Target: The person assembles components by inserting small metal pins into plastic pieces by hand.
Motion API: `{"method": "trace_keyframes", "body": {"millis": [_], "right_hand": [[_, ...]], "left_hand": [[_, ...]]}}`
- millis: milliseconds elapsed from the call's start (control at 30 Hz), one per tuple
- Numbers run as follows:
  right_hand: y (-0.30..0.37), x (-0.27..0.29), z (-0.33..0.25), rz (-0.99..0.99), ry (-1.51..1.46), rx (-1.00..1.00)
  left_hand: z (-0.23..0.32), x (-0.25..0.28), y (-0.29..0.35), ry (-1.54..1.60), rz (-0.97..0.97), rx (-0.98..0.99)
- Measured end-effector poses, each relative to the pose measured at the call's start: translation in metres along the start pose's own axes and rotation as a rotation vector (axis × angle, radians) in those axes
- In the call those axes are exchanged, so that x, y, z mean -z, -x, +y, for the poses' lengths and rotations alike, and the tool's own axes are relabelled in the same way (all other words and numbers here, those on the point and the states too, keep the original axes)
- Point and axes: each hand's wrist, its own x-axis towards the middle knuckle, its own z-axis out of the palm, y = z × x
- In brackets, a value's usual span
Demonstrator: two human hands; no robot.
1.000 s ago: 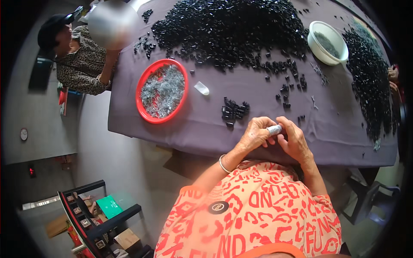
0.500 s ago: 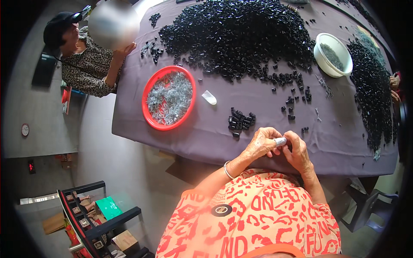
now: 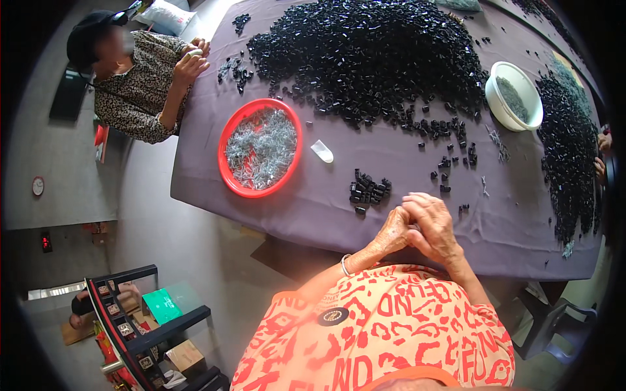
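Note:
My left hand (image 3: 393, 232) and my right hand (image 3: 433, 226) meet in front of my body, over the table's near edge. The left fingers are bent and closed, their tips hidden behind the right hand. My right hand lies across them, its fingers curled close together. Whatever is pinched between the two cannot be made out. Just beyond my left hand sits a small cluster of short black plastic pieces (image 3: 369, 188). A small white fingertip-shaped sleeve (image 3: 322, 151) lies farther left, beside a red round basket (image 3: 222, 156) of clear thin plastic pieces (image 3: 263, 146).
A large heap of black pieces (image 3: 365, 58) covers the far middle of the purple-grey tablecloth (image 3: 274, 218). At right stand a white bowl (image 3: 536, 116) and another black heap (image 3: 566, 156). A co-worker (image 3: 140, 85) sits at the far left; another person's hands (image 3: 602, 156) show at the right edge.
My right hand has come over the left fingers and now covers the grey-wrapped finger seen before. The co-worker's two hands now show together at the table edge.

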Motion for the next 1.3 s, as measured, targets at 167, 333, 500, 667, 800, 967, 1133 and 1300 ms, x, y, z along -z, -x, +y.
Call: {"method": "trace_keyframes", "body": {"millis": [167,333,500,667,800,967,1133,1300], "right_hand": [[0.013,-0.024,0.010,-0.039,-0.023,-0.127],[0.009,-0.030,0.019,-0.036,-0.069,-0.101],[0.011,-0.030,0.020,0.001,-0.039,-0.062],[0.019,-0.015,0.014,0.174,-0.114,-0.050],[0.046,0.028,0.041,0.432,0.236,-0.155],[0.058,0.075,0.086,0.473,0.431,-0.508],[0.044,0.072,0.098,0.281,0.536,-0.651],[0.043,0.066,0.094,0.279,0.538,-0.572]], "left_hand": [[0.006,-0.011,0.002,-0.242,0.140,-0.107],[0.015,-0.005,0.000,-0.514,0.165,-0.310],[0.027,-0.006,0.001,-0.382,0.166,-0.221],[0.032,-0.006,0.004,-0.324,0.023,-0.123],[0.051,-0.013,0.014,-0.134,0.092,0.218],[0.061,0.021,0.013,-0.651,0.424,-0.289],[0.080,0.036,0.001,-0.893,0.459,-0.301],[0.072,0.059,-0.003,-1.062,0.483,-0.325]]}}
